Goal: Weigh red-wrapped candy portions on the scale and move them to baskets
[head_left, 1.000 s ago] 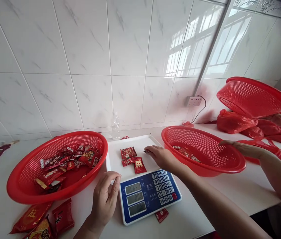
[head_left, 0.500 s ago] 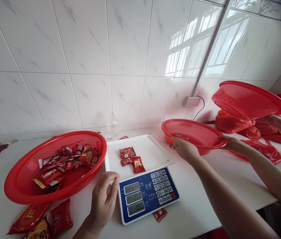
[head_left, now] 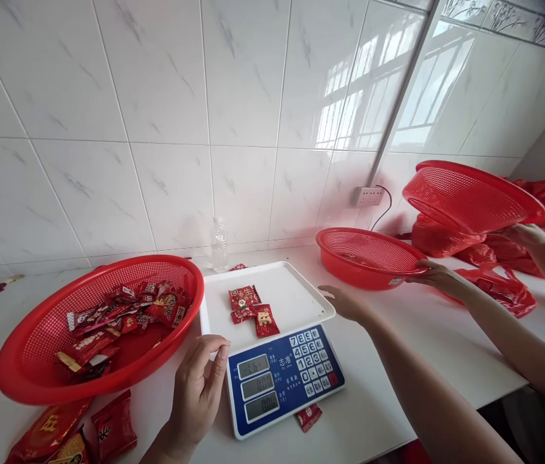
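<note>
A digital scale [head_left: 301, 412] with a white tray [head_left: 296, 283] stands before me. On the tray lie several small red snack packets [head_left: 266, 320]. My left hand [head_left: 200, 386] is closed at the scale's left edge, thumb against the index finger; whether anything is pinched there is hidden. Fingers stretched out, my right hand [head_left: 347, 304] is at the tray's right edge and holds nothing. Left of the scale sits a red perforated basket [head_left: 26, 361] with many wrapped snacks [head_left: 127, 316] inside. Beyond my right hand is another red basket [head_left: 357, 274], gripped at its rim by a co-worker's hand [head_left: 439, 276].
The co-worker's other hand [head_left: 526, 235] holds a tilted red basket [head_left: 470, 200]. Red plastic bags [head_left: 446, 237] lie behind. A clear bottle [head_left: 219, 245] stands near the wall. Larger red packets [head_left: 114, 425] lie front left; one small packet [head_left: 308, 417] lies by the scale's front edge.
My right hand has let go of the lower red basket and moved down and left to the tray's edge. That basket now sits slightly farther off, in the co-worker's hand. My left hand stays put.
</note>
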Available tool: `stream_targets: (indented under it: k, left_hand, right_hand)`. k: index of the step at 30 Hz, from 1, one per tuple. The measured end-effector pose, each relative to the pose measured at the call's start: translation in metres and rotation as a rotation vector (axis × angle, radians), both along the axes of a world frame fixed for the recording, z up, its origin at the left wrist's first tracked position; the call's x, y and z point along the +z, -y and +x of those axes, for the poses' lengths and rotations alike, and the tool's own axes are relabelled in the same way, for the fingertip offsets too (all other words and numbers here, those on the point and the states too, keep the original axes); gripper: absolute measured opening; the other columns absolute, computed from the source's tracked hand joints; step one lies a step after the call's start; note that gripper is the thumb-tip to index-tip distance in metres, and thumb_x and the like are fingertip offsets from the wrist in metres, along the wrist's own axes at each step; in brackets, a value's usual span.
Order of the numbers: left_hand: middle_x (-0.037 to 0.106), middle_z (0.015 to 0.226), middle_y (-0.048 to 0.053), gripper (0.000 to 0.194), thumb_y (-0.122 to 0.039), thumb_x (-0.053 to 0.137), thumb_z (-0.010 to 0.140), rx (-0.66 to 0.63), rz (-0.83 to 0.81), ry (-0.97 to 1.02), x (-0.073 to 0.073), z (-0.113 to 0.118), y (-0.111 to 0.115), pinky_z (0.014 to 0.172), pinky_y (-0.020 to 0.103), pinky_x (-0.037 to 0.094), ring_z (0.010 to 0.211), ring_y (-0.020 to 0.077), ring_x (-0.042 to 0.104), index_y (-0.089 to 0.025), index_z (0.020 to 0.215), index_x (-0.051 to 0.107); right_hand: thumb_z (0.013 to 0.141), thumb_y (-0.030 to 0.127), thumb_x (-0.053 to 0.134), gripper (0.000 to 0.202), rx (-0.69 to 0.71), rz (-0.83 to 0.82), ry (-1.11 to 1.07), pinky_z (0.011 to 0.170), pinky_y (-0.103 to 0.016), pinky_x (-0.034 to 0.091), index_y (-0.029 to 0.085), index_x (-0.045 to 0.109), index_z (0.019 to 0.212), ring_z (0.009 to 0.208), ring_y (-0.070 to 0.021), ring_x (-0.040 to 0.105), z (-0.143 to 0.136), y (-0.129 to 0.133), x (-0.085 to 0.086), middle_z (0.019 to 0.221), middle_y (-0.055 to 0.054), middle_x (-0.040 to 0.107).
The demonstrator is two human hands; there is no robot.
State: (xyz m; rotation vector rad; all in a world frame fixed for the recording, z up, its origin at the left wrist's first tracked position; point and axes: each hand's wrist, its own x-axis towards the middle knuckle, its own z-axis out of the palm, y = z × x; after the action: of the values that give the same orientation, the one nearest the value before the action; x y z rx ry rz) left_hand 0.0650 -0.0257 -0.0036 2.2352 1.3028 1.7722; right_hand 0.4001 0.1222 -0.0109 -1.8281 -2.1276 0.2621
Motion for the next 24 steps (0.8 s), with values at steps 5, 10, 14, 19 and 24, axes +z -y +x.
stream_targets:
  k: [5, 10, 14, 19, 24]
  left_hand:
    - [0.067, 0.082, 0.002, 0.013, -0.017, 0.049, 0.091, -0.023, 0.005, -0.005, -0.001, 0.001, 0.001, 0.069, 0.022, 0.056, 0.077, 0.0143, 0.066, -0.021, 0.093, 0.061]
    - [0.068, 0.082, 0.003, 0.013, -0.017, 0.049, 0.091, -0.017, 0.004, -0.009, -0.001, 0.001, 0.002, 0.068, 0.025, 0.056, 0.076, 0.0155, 0.066, -0.021, 0.092, 0.061]
    - [0.067, 0.081, 0.002, 0.013, -0.016, 0.049, 0.091, -0.031, -0.007, 0.0, 0.0, 0.001, 0.003, 0.069, 0.023, 0.055, 0.077, 0.0146, 0.066, -0.021, 0.092, 0.061]
    - [0.068, 0.081, 0.002, 0.013, -0.017, 0.049, 0.091, -0.025, -0.012, 0.006, 0.001, 0.001, 0.002, 0.069, 0.023, 0.055, 0.076, 0.0149, 0.066, -0.02, 0.091, 0.061]
    - [0.067, 0.079, 0.002, 0.013, -0.018, 0.048, 0.091, 0.002, -0.028, 0.006, -0.002, 0.0, 0.0, 0.068, 0.023, 0.054, 0.075, 0.0146, 0.065, -0.02, 0.089, 0.061]
  right_hand:
    - [0.092, 0.033, 0.056, 0.027, 0.017, -0.01, 0.027, 0.082, -0.039, 0.052, 0.018, 0.058, 0.115, 0.096, -0.0188, 0.061, 0.007, 0.014, -0.027, 0.115, -0.007, 0.06]
    - [0.096, 0.032, 0.048, 0.025, -0.136, 0.108, -0.023, 0.076, -0.037, 0.052, 0.015, 0.059, 0.111, 0.088, -0.0178, 0.063, 0.009, 0.016, -0.013, 0.106, -0.007, 0.063]
    - [0.098, 0.025, 0.023, 0.04, -0.141, 0.237, -0.102, 0.075, -0.036, 0.051, 0.02, 0.053, 0.123, 0.084, -0.0202, 0.066, -0.016, 0.023, 0.019, 0.106, -0.009, 0.067]
    - [0.097, 0.037, 0.028, 0.04, 0.193, 0.153, -0.109, 0.084, -0.032, 0.049, 0.026, 0.054, 0.127, 0.102, -0.0199, 0.063, -0.09, 0.052, 0.041, 0.119, -0.006, 0.064]
    - [0.089, 0.058, 0.046, 0.063, 0.467, 0.01, -0.01, 0.107, -0.048, 0.03, 0.03, 0.037, 0.144, 0.14, -0.0311, 0.025, -0.138, 0.055, 0.049, 0.155, -0.008, 0.026]
